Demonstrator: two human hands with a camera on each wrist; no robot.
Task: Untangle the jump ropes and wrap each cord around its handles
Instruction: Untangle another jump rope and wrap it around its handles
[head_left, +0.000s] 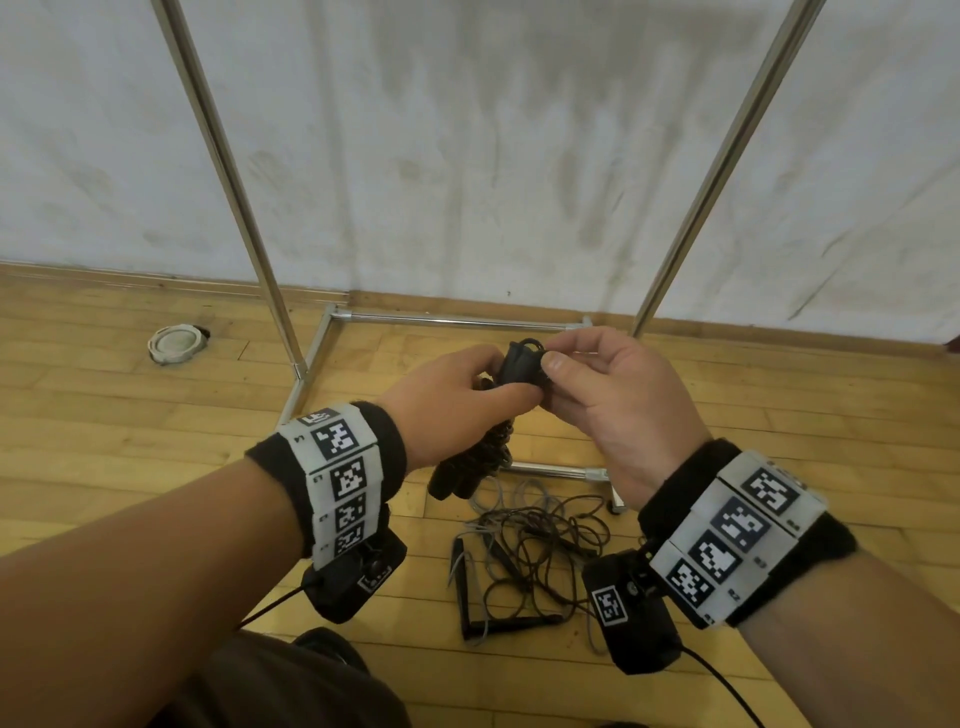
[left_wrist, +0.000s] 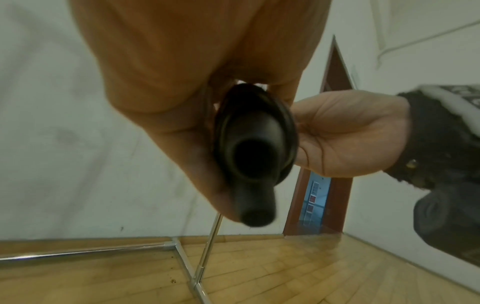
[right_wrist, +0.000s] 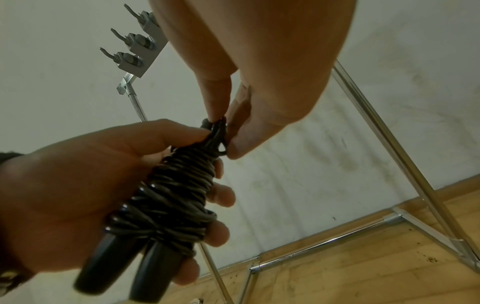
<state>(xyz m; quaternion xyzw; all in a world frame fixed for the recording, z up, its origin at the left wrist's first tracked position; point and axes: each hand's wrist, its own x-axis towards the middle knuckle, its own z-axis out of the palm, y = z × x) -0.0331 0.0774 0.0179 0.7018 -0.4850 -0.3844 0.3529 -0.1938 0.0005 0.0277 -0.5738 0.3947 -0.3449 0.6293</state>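
1 rope looks nearly finished: its black cord is coiled many turns around 2 handles held side by side, and only the last bit at the top end seems left to tuck in. The rest is not done — a tangle of dark and grey cords with loose handles lies on the floor at 6 o'clock from the hands, near the foot of the metal rack. How many ropes are in it I cannot tell.

The left hand is raised in front of the body, fingers curled round the wrapped bundle, which hangs down from the fist with the bare handle ends lowest. The right hand meets it from 3 o'clock — thumb and forefinger pinch the cord loops at the top of the bundle, the other fingers loosely bent. Judging by that pinch, the step in hand is securing the cord end.
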